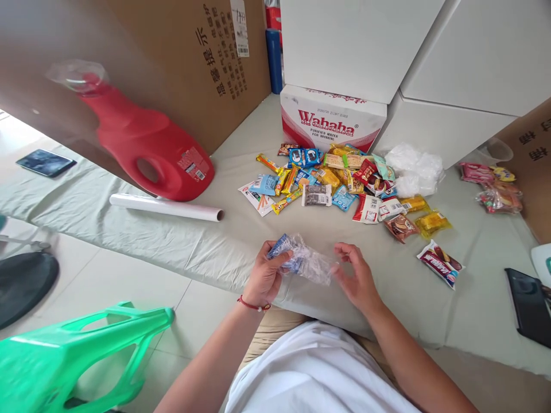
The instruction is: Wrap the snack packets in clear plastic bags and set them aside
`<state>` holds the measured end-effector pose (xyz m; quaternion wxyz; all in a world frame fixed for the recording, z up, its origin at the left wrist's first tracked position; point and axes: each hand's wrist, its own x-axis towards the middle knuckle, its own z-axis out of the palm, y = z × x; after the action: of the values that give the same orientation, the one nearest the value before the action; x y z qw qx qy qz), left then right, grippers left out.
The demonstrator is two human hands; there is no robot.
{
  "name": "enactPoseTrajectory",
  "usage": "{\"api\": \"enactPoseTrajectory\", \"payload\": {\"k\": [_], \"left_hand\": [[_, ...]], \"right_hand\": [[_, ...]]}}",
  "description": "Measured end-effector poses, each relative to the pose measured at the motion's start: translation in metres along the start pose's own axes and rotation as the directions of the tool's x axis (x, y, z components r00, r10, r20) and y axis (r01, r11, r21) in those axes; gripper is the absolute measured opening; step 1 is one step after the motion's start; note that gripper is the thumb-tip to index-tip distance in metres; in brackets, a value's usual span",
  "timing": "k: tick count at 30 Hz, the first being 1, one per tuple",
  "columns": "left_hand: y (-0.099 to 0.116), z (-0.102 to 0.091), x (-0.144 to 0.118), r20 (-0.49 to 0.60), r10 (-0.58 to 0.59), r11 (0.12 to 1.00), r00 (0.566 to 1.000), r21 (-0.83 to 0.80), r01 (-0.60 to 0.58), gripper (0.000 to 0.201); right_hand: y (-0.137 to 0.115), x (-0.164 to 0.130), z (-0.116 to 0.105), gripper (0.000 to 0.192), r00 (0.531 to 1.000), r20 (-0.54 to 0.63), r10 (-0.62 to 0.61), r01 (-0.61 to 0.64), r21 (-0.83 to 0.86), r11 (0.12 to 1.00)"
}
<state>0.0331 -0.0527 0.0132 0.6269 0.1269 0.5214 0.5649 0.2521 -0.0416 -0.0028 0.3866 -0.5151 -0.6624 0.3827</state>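
At lower centre of the frame, the left hand has its grip closed on a clear plastic bag holding a blue packet; the right hand touches the bag's other end with fingers loosely open, gripping nothing. Just above lies a heap of snack packets on the pale sheet. Behind it, upper centre, a box reads "Wahaha, purified water for drinking". At left lie a red jug and a white roll.
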Motion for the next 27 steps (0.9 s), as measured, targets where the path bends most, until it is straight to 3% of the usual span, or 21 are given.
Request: {"api": "enactPoseTrajectory", "payload": {"k": [2, 3, 5, 8, 10, 12, 14, 16, 18, 20, 22, 25, 27], "left_hand": [[0.0, 0.002, -0.001, 0.017, -0.008, 1.0, 1.0, 0.003, 0.008, 0.053], [0.0, 0.003, -0.001, 0.021, -0.007, 1.0, 1.0, 0.002, 0.007, 0.052], [0.002, 0.005, 0.0, 0.003, 0.005, 1.0, 1.0, 0.0, -0.005, 0.053], [0.007, 0.006, 0.0, -0.038, 0.027, 1.0, 0.999, 0.015, -0.027, 0.058], [0.009, 0.008, -0.002, -0.013, 0.023, 0.999, 1.0, 0.031, -0.023, 0.06], [0.01, 0.012, -0.004, 0.036, 0.02, 0.999, 0.999, 0.036, -0.022, 0.059], [0.011, 0.018, -0.007, 0.087, 0.026, 0.999, 0.996, 0.046, -0.03, 0.059], [0.009, 0.023, -0.008, 0.124, 0.067, 0.993, 0.99, 0.091, -0.079, 0.056], [0.005, 0.028, -0.008, 0.14, 0.19, 0.95, 0.972, 0.224, -0.218, 0.049], [-0.003, 0.031, -0.006, 0.199, 0.399, 0.788, 0.895, 0.425, -0.445, 0.041], [-0.014, 0.032, -0.002, 0.361, 0.572, 0.483, 0.737, 0.578, -0.658, 0.03], [-0.032, 0.03, 0.006, 0.629, 0.624, 0.011, 0.463, 0.586, -0.811, 0.027], [-0.04, 0.028, 0.011, 0.729, 0.593, -0.172, 0.343, 0.53, -0.83, 0.036]], "right_hand": [[-0.007, -0.002, 0.008, 0.062, 0.997, 0.013, -0.081, 0.082, -0.061, 0.995], [-0.008, -0.002, 0.012, 0.054, 0.997, 0.012, -0.073, 0.074, -0.065, 0.995], [-0.005, 0.0, 0.017, 0.028, 1.0, -0.002, 0.025, -0.025, -0.015, 1.0], [0.006, 0.004, 0.009, 0.028, 0.974, 0.081, 0.21, -0.214, 0.037, 0.976], [0.009, 0.009, -0.004, 0.029, 0.971, 0.128, 0.2, -0.199, -0.02, 0.98], [0.007, 0.015, -0.017, 0.046, 0.987, 0.128, 0.093, -0.089, -0.039, 0.995], [0.001, 0.021, -0.026, 0.079, 0.982, 0.189, 0.014, -0.029, 0.076, 0.997], [-0.004, 0.026, -0.025, 0.092, 0.939, 0.341, 0.042, -0.129, 0.238, 0.963], [-0.006, 0.027, -0.014, 0.076, 0.872, 0.468, 0.141, -0.321, 0.329, 0.888], [-0.006, 0.024, 0.001, 0.05, 0.822, 0.509, 0.257, -0.49, 0.399, 0.775], [-0.008, 0.018, 0.015, 0.039, 0.826, 0.459, 0.327, -0.549, 0.525, 0.65], [-0.013, 0.011, 0.023, 0.037, 0.87, 0.338, 0.358, -0.487, 0.698, 0.524], [-0.017, 0.008, 0.021, 0.047, 0.874, 0.349, 0.337, -0.478, 0.739, 0.475]]}}
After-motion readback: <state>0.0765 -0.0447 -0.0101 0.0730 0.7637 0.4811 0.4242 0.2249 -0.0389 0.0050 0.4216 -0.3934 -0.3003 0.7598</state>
